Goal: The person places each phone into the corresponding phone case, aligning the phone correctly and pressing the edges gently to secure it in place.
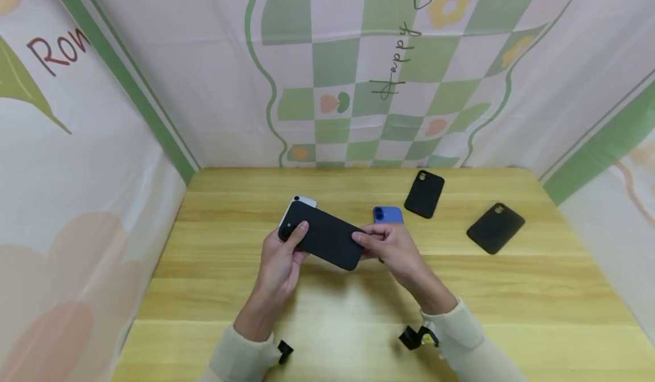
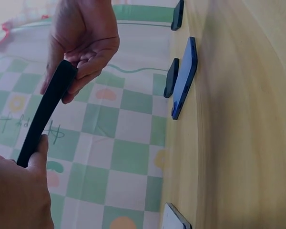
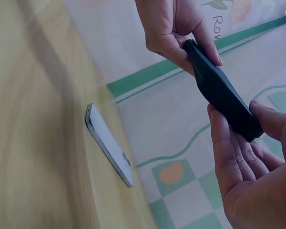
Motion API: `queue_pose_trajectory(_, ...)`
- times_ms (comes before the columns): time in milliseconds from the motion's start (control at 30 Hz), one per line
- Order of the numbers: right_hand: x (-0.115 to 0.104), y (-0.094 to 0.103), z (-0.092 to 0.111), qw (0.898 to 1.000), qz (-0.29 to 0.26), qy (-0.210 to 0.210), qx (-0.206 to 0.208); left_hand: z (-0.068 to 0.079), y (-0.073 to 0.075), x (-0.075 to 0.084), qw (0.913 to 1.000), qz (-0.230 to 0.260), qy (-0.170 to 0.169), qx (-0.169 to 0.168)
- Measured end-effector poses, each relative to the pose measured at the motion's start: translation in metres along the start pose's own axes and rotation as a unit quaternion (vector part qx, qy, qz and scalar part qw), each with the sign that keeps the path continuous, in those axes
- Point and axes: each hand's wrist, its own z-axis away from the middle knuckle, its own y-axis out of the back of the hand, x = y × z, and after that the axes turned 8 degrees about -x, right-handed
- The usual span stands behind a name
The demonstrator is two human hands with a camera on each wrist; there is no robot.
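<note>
Both hands hold a black phone case [image 1: 327, 237] above the table, its plain back and camera corner facing up in the head view. I cannot tell whether a phone sits inside it. My left hand [image 1: 280, 260] grips the camera end, thumb on the back and fingers underneath. At the other end, my right hand [image 1: 396, 251] pinches the case between thumb and fingers. Edge-on, the case [image 3: 224, 93] appears as a thick dark slab in the right wrist view. A white phone [image 3: 109, 145] lies behind the left hand, and a blue phone [image 1: 388, 215] is partly hidden by the right.
Two more black phone cases, one at the back [image 1: 425, 194] and one farther right [image 1: 495, 228], lie on the wooden table [image 1: 215, 291]. A patterned cloth [image 1: 338, 63] hangs behind the table and along its sides. Small black mounts [image 1: 409, 337] show at the wrists.
</note>
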Motion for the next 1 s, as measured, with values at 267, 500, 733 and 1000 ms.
queue_pose_trajectory(267,0.005,0.006,-0.001,1.0,0.001,0.007,-0.004,-0.001,-0.001,-0.005,1.0,0.003,0.002,0.001)
queue_pose_trajectory(500,0.004,0.009,-0.003,0.999,-0.019,0.016,-0.034,0.0,0.001,-0.007,0.9999,0.01,0.005,0.0)
queue_pose_trajectory(733,0.004,0.007,-0.006,0.999,-0.013,0.018,-0.037,0.0,0.005,-0.005,0.9997,0.021,0.01,-0.002)
queue_pose_trajectory(1000,0.005,0.013,-0.004,0.997,0.041,0.027,-0.052,0.002,0.009,-0.003,0.9991,0.007,0.033,-0.024)
